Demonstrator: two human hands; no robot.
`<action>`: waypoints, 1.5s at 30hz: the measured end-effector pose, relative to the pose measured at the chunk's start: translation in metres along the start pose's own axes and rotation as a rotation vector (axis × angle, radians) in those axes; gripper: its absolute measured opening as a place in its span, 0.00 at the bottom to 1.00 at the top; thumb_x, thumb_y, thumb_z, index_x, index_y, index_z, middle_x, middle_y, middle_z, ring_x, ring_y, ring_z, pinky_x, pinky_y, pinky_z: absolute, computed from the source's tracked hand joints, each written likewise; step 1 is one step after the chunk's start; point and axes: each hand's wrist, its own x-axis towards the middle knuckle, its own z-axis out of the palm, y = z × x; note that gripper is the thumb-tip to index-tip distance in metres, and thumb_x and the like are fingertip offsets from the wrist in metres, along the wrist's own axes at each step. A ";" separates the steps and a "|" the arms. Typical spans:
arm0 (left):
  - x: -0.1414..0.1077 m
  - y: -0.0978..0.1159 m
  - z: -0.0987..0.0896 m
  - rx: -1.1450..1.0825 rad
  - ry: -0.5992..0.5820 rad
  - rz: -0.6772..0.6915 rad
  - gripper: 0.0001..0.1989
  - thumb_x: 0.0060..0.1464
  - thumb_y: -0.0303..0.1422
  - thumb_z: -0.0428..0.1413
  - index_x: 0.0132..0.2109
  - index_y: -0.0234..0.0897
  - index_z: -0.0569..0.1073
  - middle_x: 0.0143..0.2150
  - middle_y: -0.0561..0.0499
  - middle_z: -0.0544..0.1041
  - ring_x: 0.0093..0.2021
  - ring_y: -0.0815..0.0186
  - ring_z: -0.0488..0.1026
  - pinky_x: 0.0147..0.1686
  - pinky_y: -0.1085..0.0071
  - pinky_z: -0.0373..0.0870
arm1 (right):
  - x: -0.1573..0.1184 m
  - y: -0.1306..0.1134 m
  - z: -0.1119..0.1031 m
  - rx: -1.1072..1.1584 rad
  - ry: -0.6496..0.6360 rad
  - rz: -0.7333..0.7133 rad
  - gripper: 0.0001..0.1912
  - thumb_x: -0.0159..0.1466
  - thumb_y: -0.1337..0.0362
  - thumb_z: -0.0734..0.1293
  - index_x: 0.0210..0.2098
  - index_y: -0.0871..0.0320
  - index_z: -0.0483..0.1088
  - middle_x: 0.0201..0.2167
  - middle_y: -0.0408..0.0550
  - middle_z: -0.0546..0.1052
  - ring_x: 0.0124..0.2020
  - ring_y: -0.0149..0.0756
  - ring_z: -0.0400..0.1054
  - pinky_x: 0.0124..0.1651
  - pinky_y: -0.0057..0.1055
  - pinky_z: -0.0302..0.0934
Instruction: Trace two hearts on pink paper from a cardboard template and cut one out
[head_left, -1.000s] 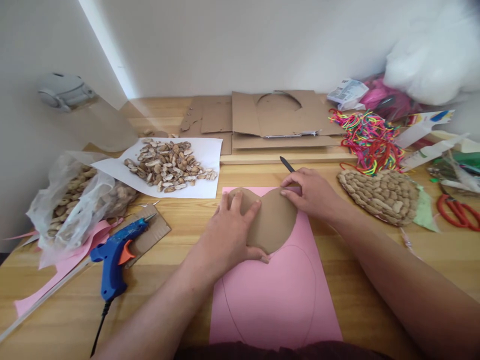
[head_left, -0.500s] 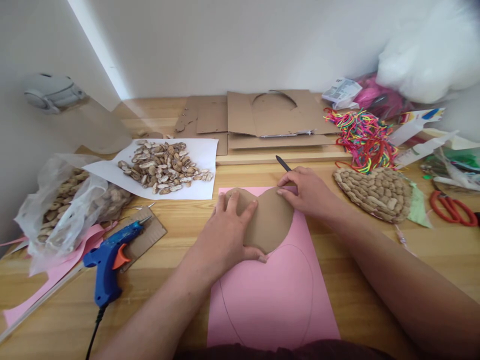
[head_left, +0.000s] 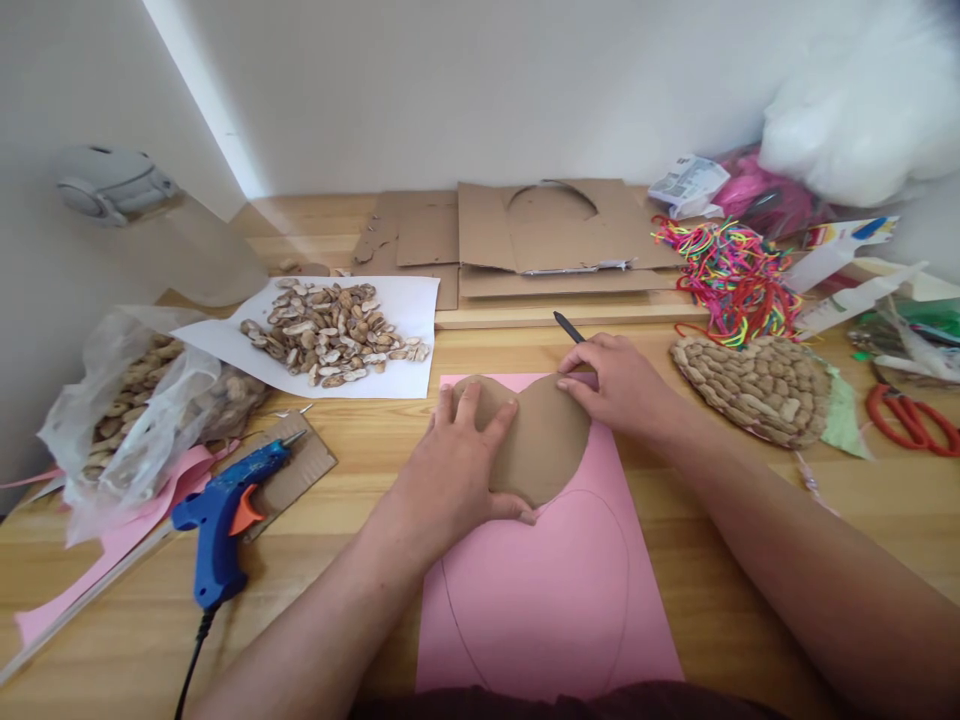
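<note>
A brown cardboard heart (head_left: 553, 440) lies on the far part of a pink sheet of paper (head_left: 555, 610). My left hand (head_left: 457, 475) presses flat on the heart's left side, fingers spread and thumb near its lower point. At the heart's upper right edge, my right hand (head_left: 615, 385) is closed around a black pen (head_left: 568, 327), whose far end sticks out above the fingers. The writing tip is hidden by the hand. Nearer to me, a thin drawn curved outline shows on the pink paper.
Left are a blue glue gun (head_left: 221, 545), a bag of peanuts (head_left: 124, 420) and peanut shells (head_left: 337, 330) on white paper. Cardboard pieces (head_left: 555, 235) lie at the back. Right are a shell-covered heart (head_left: 757, 390), colourful cords (head_left: 731, 270) and red-handled scissors (head_left: 907, 420).
The whole view has shifted very slightly. Both hands, the pen and the cardboard heart keep the same places on the pink paper.
</note>
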 end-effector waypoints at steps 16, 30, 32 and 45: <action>-0.001 0.002 0.000 0.007 0.002 0.001 0.62 0.39 0.60 0.69 0.76 0.45 0.55 0.78 0.34 0.45 0.76 0.26 0.37 0.68 0.38 0.57 | -0.001 0.005 0.003 -0.018 0.030 -0.013 0.06 0.63 0.63 0.67 0.38 0.58 0.75 0.38 0.55 0.78 0.44 0.50 0.71 0.52 0.47 0.64; 0.000 0.003 -0.001 0.047 0.001 0.015 0.62 0.39 0.62 0.68 0.76 0.43 0.55 0.78 0.32 0.47 0.76 0.26 0.39 0.70 0.39 0.54 | 0.001 0.006 0.004 -0.026 0.013 -0.013 0.07 0.63 0.63 0.66 0.38 0.57 0.75 0.38 0.55 0.79 0.45 0.51 0.72 0.53 0.47 0.64; 0.000 0.001 0.000 0.069 0.006 0.026 0.62 0.40 0.62 0.68 0.76 0.43 0.55 0.77 0.32 0.47 0.76 0.26 0.41 0.69 0.38 0.55 | 0.001 0.004 0.002 -0.028 -0.005 -0.009 0.07 0.63 0.63 0.66 0.38 0.57 0.76 0.39 0.55 0.80 0.45 0.52 0.72 0.53 0.48 0.63; -0.003 0.001 -0.014 0.278 -0.025 -0.014 0.40 0.62 0.61 0.49 0.76 0.56 0.52 0.78 0.45 0.50 0.76 0.39 0.47 0.61 0.44 0.70 | 0.004 0.008 0.006 0.014 0.037 0.011 0.07 0.60 0.62 0.69 0.38 0.55 0.77 0.37 0.52 0.80 0.46 0.53 0.71 0.53 0.49 0.62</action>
